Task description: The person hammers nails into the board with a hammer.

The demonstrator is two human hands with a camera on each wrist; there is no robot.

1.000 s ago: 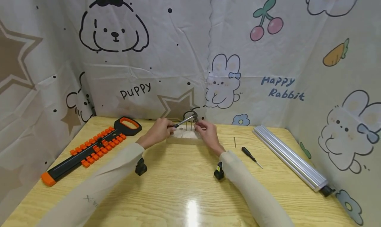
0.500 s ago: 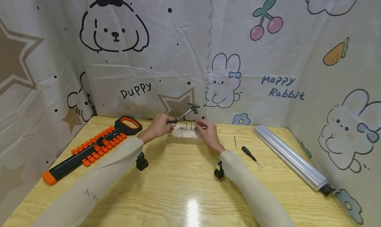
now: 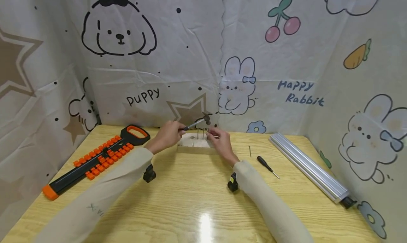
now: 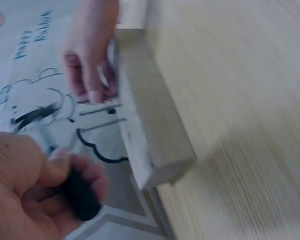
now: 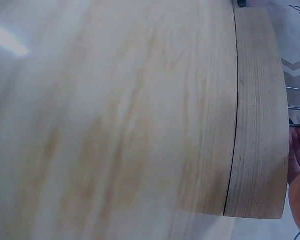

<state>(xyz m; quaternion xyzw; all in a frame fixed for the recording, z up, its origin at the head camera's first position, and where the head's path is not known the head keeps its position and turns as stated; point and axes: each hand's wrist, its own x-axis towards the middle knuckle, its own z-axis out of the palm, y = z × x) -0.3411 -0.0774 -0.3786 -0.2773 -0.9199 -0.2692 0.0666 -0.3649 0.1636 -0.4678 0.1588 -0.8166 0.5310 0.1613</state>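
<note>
Left hand (image 3: 170, 133): fingers wrapped round the black handle of the hammer (image 3: 194, 124). I take it this grip leaves the head free, out past the fingertips toward the right hand.
Right hand (image 3: 220, 140): thumb and fingers narrowed on the third nail (image 5: 296, 125). My reading: the pinch keeps a thin shank upright. Its tip is hidden from me; cannot tell if it is seated.
Hammer head: just above the right fingers, apart as far as I can judge; blurred in the left wrist view.
Standing nails (image 5: 299, 108): two, upright in the wood, just left of the right fingertips. Neither hand supports them, so I judge the wood does.
Wooden block (image 3: 197, 149): flat on the table (image 3: 178, 200), below and between both hands. Lying on its broad side probably gives it steady footing.
Loose nail (image 3: 249, 151): on the tabletop, right of the right hand, touched by nothing but the table.
Screwdriver (image 3: 268, 167): farther right of that hand, handle end toward it; perhaps laid for easy reach.
Metal rail (image 3: 308, 167): well right of the right hand, slanting.
Orange-and-black rack (image 3: 105, 154): left of the left hand, out of the working space, I assume.
</note>
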